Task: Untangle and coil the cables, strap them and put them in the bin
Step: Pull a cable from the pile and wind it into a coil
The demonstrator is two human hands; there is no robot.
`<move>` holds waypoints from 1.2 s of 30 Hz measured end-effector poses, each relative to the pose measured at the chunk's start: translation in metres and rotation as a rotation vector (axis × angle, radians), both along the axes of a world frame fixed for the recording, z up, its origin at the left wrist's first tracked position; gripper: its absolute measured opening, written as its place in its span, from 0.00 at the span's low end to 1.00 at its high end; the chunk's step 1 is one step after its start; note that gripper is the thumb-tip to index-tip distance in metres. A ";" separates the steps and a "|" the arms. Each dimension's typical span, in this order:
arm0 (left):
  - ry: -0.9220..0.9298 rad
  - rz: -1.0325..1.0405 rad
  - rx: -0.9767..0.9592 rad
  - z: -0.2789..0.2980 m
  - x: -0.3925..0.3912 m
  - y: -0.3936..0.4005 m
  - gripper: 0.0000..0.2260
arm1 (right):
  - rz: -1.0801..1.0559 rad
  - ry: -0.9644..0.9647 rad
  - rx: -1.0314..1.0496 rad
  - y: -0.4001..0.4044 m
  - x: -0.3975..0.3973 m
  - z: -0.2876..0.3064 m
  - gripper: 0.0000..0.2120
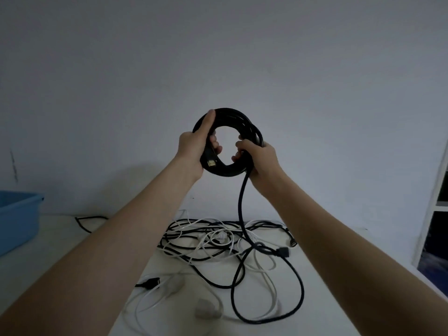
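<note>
Fingers [216, 143] of both hands grip the upright black coil [229, 141], tail hanging down.

Pale grey wall [242, 57] filling the background, faint dark scuff [13, 163] low on its left (small, blurred), white worktop [72, 229] below, white-framed dark window [436, 238] at far right edge

The coil [229, 141] is held up between the left hand [194, 149] and right hand [260, 158]. Its loose end hangs down to the tangled cables [218, 243] on the table [327, 299] below both hands. The bin [17, 219] sits far left of the left hand.
</note>
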State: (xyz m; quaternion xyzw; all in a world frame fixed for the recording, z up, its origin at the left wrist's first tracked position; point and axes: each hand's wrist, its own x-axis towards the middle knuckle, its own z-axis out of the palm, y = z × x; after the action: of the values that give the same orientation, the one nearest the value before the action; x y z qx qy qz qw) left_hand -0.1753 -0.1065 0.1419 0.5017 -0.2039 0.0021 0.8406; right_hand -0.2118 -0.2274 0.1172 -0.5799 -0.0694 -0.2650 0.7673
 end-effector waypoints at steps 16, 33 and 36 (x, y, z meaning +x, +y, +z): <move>-0.429 -0.059 0.709 0.023 0.002 0.016 0.13 | -0.169 -0.108 -0.489 -0.021 -0.001 0.019 0.10; -0.242 0.154 0.680 0.011 0.016 0.034 0.13 | -0.031 0.095 -0.286 0.016 0.018 -0.011 0.07; -0.132 0.178 0.497 0.012 0.018 0.037 0.13 | 0.154 0.116 -0.011 0.020 0.018 -0.008 0.01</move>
State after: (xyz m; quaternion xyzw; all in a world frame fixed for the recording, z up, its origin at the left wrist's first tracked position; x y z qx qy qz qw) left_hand -0.1576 -0.0694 0.1539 0.7075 -0.2076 0.0585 0.6730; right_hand -0.1942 -0.2077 0.1088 -0.5914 -0.0704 -0.1709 0.7849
